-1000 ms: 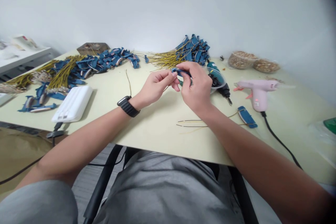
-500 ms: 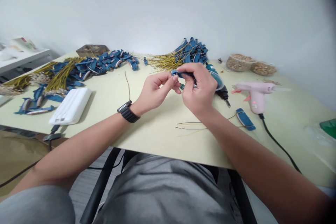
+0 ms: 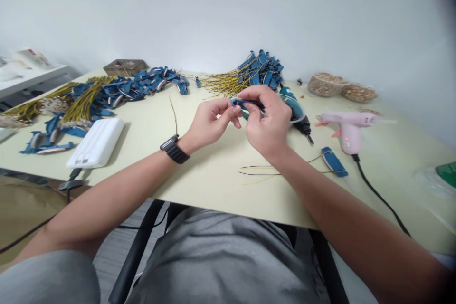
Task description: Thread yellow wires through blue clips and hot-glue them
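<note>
Between my two hands, above the middle of the table, is a small blue piece [image 3: 235, 102], mostly covered by fingers. My left hand [image 3: 211, 122] pinches its left end between thumb and fingertips. The fingers of my right hand [image 3: 268, 118] are curled round the rest of it, thumb pressed close. A thin yellow wire [image 3: 174, 113] lies on the table just beyond my left wrist, which wears a black watch [image 3: 175, 149]. Under my right forearm stretch wires joined to another blue piece [image 3: 332, 161] with a pale edge.
Blue pieces [image 3: 142, 83] and bundled yellow wires [image 3: 83, 99] pile up at left; a wired bunch [image 3: 261, 69] stands behind my hands. A teal power tool [image 3: 294, 104], pink glue gun [image 3: 351, 128] and pebble-filled bowls [image 3: 326, 84] are at right. A white power bank [image 3: 96, 143] lies at left.
My right hand has shifted slightly to the left and its fingers have moved a little on the blue piece. My left hand stays nearly in place, still pinching.
</note>
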Action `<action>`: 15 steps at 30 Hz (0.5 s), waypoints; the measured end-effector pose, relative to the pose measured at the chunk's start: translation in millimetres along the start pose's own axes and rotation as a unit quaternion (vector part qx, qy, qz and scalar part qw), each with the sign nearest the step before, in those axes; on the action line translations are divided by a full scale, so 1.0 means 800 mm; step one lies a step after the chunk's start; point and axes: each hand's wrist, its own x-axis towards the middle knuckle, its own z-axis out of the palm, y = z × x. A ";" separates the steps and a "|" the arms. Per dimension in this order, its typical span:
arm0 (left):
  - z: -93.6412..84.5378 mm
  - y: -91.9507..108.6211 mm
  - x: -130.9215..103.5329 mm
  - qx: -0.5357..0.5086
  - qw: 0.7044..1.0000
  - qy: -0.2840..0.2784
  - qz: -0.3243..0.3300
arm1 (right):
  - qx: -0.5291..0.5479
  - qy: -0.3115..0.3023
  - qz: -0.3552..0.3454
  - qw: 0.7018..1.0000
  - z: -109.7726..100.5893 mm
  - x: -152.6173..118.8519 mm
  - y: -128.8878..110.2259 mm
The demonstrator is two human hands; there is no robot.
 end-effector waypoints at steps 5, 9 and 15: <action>-0.007 -0.013 -0.001 0.064 0.998 -0.005 0.006 | 0.032 -0.017 0.000 0.999 0.004 0.003 0.012; -0.012 -0.031 0.000 0.091 0.995 0.015 0.039 | 0.037 -0.032 0.011 0.999 0.005 0.007 0.022; -0.017 -0.056 0.007 0.136 0.971 0.078 0.181 | 0.089 -0.059 0.040 0.993 0.005 0.011 0.027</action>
